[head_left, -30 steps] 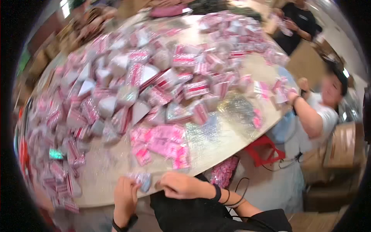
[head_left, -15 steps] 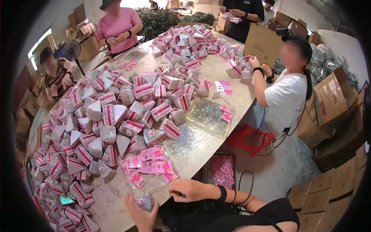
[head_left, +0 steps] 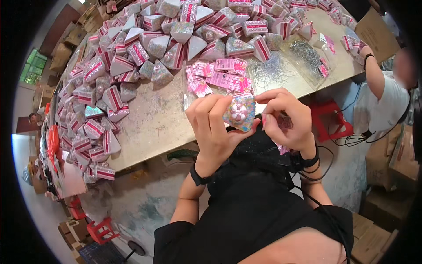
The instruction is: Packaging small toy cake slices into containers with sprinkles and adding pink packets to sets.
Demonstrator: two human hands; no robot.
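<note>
Above the table edge (head_left: 145, 149), left hand (head_left: 215, 132) cups a triangular candy packet (head_left: 239, 112); right hand (head_left: 285, 119), immediately beside, pinches its upper right corner, apex pointing downward.

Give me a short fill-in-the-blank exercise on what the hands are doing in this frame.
1. The left hand and right hand together hold one small clear ____-shaped packet of coloured sweets.
2. Flat ____ paper labels lie on the beige round table just beyond it.
3. A seated co-worker is on the person's ____ side.

Missing words: triangle; pink; right
</note>
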